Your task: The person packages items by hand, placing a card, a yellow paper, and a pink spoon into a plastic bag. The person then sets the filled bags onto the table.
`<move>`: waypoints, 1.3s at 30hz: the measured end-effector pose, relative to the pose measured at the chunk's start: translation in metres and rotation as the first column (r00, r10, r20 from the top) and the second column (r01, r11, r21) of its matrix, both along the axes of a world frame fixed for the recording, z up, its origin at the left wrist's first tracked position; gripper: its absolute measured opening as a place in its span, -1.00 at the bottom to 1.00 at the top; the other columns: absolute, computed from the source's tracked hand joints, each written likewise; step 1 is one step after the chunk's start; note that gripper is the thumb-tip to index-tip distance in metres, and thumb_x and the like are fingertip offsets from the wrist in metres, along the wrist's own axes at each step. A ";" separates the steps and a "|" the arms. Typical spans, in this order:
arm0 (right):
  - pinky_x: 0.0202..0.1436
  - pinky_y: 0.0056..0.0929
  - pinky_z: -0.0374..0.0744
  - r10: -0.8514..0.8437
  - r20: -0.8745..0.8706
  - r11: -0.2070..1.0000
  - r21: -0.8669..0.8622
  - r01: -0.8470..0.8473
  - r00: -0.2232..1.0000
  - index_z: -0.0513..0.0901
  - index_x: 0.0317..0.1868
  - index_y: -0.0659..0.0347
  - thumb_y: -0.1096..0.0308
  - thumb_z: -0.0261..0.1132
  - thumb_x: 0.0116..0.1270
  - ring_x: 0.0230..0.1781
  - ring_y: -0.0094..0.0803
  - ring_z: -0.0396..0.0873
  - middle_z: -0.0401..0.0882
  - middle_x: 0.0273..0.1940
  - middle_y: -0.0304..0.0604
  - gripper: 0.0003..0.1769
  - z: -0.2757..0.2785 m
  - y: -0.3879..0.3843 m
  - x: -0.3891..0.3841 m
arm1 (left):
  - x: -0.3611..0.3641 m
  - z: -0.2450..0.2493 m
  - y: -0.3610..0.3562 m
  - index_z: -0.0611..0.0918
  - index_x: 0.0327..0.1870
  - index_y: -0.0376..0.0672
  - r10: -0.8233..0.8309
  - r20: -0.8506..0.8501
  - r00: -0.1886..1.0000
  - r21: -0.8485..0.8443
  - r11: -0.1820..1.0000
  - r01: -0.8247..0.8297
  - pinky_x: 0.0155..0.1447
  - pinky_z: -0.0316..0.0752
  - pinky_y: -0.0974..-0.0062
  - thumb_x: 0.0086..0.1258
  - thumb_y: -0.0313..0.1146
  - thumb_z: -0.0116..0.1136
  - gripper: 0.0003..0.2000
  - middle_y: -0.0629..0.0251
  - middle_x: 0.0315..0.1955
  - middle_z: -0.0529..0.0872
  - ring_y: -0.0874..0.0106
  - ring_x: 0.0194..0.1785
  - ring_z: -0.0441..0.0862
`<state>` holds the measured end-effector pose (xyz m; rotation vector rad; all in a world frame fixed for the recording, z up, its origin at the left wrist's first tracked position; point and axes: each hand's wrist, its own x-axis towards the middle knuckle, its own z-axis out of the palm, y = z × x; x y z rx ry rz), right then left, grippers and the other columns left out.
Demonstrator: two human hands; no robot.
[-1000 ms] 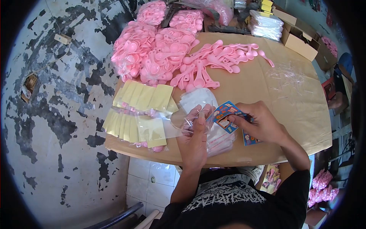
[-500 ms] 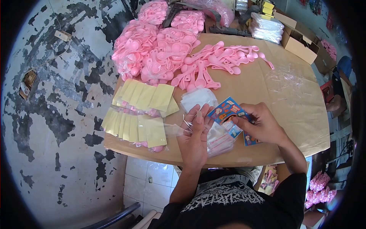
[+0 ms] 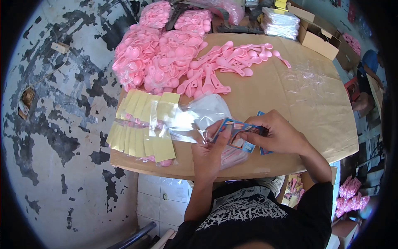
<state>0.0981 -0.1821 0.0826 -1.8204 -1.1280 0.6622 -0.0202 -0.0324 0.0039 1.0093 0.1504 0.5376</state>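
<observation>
My left hand (image 3: 209, 155) is closed, its thumb pressed on the left end of a blue printed card (image 3: 242, 136); a clear plastic bag (image 3: 176, 122) stretches leftward from its fingers. My right hand (image 3: 277, 133) pinches the same card at its right side. Another blue card (image 3: 265, 152) lies on the table just under my right hand. Behind my left hand is a stack of clear bags (image 3: 210, 108), with more bags (image 3: 234, 157) below the card. Rows of yellow cards in clear packs (image 3: 163, 147) lie to the left, with pink pieces at their edges.
Loose pink spoons (image 3: 209, 81) lie at the back of the brown-covered table (image 3: 315, 120). Bagged pink spoons (image 3: 137, 52) are piled at the back left. An open cardboard box (image 3: 318, 41) and stacked clear packs (image 3: 280, 24) stand at the back right. A person (image 3: 371, 66) is at the far right.
My left hand has closed on the card's left end, and the clear bag now stretches out to the left. The card has shifted left and down. The view has moved slightly.
</observation>
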 end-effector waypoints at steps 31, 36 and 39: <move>0.33 -0.09 0.39 0.170 0.569 0.979 -0.191 -0.072 0.804 0.45 0.32 0.10 0.13 0.62 -0.06 0.30 -0.02 0.39 0.46 0.21 0.14 -0.11 -0.002 -0.039 0.021 | -0.012 -0.015 0.046 0.42 0.11 -0.05 0.001 0.613 0.790 0.052 0.998 -0.042 0.56 0.06 -0.10 0.24 -0.38 0.39 -0.54 0.17 0.06 0.64 -0.09 0.39 0.41; 0.52 -0.05 0.18 0.336 0.580 0.848 -0.528 0.029 0.742 0.21 0.52 -0.12 0.06 0.62 -0.08 0.50 0.11 0.12 0.21 0.40 0.23 0.13 -0.020 -0.054 0.023 | -0.009 -0.013 0.051 0.40 0.16 -0.05 -0.018 0.597 0.802 0.134 0.988 -0.078 0.58 0.03 -0.11 0.23 -0.40 0.36 -0.51 0.19 0.08 0.62 -0.10 0.37 0.42; 0.46 -0.06 0.27 0.276 0.511 0.875 -0.485 0.007 0.814 0.31 0.47 -0.13 0.06 0.61 -0.07 0.43 0.07 0.26 0.31 0.34 0.18 0.05 -0.025 -0.049 0.035 | -0.005 -0.012 0.045 0.40 0.16 -0.05 -0.043 0.568 0.822 0.153 0.987 -0.054 0.58 0.03 -0.10 0.23 -0.42 0.33 -0.51 0.19 0.08 0.61 -0.10 0.37 0.43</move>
